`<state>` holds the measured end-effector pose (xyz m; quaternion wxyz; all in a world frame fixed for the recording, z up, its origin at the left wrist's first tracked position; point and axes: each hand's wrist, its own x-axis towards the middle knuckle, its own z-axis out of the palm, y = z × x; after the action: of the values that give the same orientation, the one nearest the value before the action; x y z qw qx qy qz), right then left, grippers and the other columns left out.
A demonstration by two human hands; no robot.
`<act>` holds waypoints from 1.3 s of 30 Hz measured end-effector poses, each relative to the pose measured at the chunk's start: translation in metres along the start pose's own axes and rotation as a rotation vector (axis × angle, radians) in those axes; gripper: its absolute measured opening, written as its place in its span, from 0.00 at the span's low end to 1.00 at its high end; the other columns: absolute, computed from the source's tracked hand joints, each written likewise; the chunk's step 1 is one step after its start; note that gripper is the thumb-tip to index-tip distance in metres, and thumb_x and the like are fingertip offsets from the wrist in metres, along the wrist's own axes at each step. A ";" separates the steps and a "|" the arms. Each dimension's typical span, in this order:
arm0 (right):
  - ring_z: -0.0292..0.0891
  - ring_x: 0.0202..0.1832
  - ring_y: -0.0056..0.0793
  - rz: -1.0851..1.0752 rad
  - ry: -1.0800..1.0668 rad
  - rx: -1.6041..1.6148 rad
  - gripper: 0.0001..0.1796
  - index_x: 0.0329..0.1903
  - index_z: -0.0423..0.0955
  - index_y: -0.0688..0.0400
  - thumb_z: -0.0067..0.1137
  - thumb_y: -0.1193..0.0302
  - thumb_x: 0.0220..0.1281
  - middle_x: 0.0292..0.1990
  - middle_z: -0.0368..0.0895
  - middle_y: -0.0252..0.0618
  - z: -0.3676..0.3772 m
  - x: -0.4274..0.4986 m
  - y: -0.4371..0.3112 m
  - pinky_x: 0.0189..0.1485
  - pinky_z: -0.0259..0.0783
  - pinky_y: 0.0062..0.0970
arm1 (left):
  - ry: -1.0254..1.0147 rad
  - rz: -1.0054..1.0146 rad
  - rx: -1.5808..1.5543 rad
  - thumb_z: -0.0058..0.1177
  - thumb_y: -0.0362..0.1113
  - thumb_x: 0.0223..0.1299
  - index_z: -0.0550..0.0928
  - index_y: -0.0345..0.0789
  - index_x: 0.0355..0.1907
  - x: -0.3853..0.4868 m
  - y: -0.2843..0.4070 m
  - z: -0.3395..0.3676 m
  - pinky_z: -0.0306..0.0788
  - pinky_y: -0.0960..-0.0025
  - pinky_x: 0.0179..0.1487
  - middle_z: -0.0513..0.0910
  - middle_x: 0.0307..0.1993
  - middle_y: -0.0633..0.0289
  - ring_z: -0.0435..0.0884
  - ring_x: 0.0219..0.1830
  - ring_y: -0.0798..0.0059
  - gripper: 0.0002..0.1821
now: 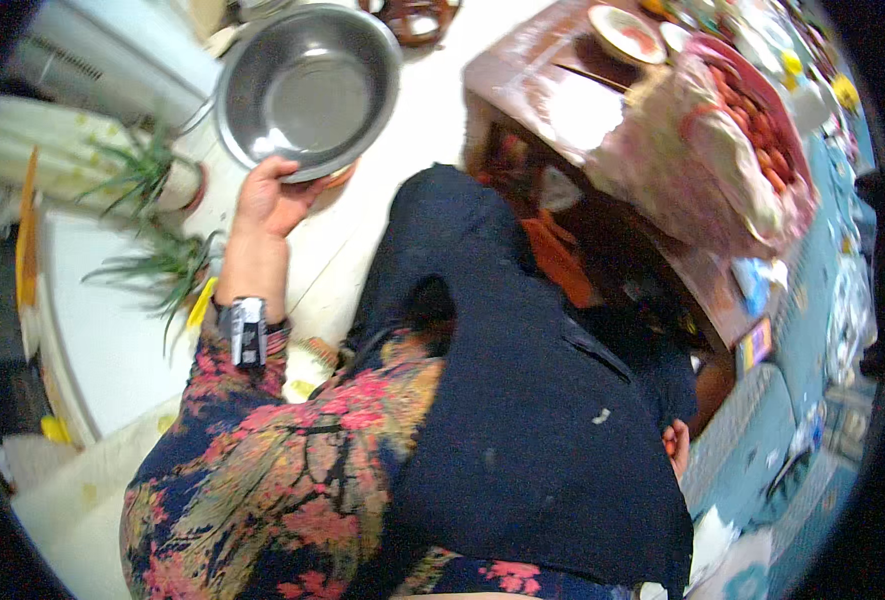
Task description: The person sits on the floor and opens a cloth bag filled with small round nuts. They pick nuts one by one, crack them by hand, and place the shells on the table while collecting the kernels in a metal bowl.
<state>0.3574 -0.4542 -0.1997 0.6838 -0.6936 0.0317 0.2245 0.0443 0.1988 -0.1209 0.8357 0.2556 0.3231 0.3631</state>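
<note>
My left hand (pixel 281 196) grips the near rim of a round, empty stainless steel basin (pixel 315 101), thumb over the edge and fingers beneath. The basin is tilted so that its inside faces me. At my right side, my right hand (pixel 677 448) shows only its bent fingers past the edge of a dark apron-like garment (pixel 517 420). Something small and red appears at those fingers, but it is too blurred to name. Most of that hand is hidden.
Potted spiky plants (pixel 179 184) stand left of my forearm. On the right, a wooden table (pixel 510 71) bears a bowl (pixel 626 36) and a cloth-draped pink container (pixel 795 142) of reddish elongated pieces. A blue-covered seat (pixel 757 420) holds clutter. A wooden stool (pixel 416 22) stands ahead.
</note>
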 end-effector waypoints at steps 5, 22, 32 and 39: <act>0.68 0.38 0.20 -0.121 0.026 -0.148 0.20 0.61 0.66 0.60 0.49 0.69 0.70 0.43 0.74 0.35 -0.011 0.017 0.001 0.45 0.66 0.18 | 0.113 0.101 0.074 0.47 0.26 0.53 0.69 0.23 0.52 -0.008 0.016 -0.012 0.83 0.52 0.48 0.78 0.48 0.45 0.82 0.44 0.48 0.21; 0.61 0.27 0.17 0.248 -0.075 0.169 0.18 0.56 0.70 0.57 0.39 0.58 0.78 0.36 0.75 0.31 0.003 0.078 -0.018 0.33 0.60 0.16 | 0.125 0.238 0.230 0.49 0.25 0.52 0.73 0.22 0.51 -0.061 0.007 -0.027 0.81 0.50 0.51 0.82 0.46 0.46 0.84 0.45 0.52 0.21; 0.63 0.25 0.15 0.001 0.028 0.034 0.18 0.54 0.71 0.52 0.39 0.56 0.77 0.36 0.74 0.27 0.006 0.065 0.004 0.27 0.60 0.15 | -0.023 0.463 0.895 0.57 0.28 0.48 0.81 0.34 0.47 -0.075 -0.058 0.081 0.70 0.66 0.51 0.82 0.40 0.63 0.78 0.44 0.72 0.19; 0.63 0.24 0.13 0.064 0.001 0.134 0.17 0.54 0.70 0.50 0.40 0.54 0.77 0.35 0.74 0.24 0.003 0.057 0.010 0.23 0.60 0.14 | -0.258 0.462 0.821 0.56 0.28 0.48 0.80 0.33 0.48 -0.081 -0.068 0.121 0.71 0.66 0.50 0.82 0.42 0.63 0.77 0.44 0.71 0.20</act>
<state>0.4045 -0.4371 -0.2290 0.7212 -0.6448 0.0694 0.2433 0.1196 0.0719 -0.0577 0.5966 0.6722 0.2680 0.3469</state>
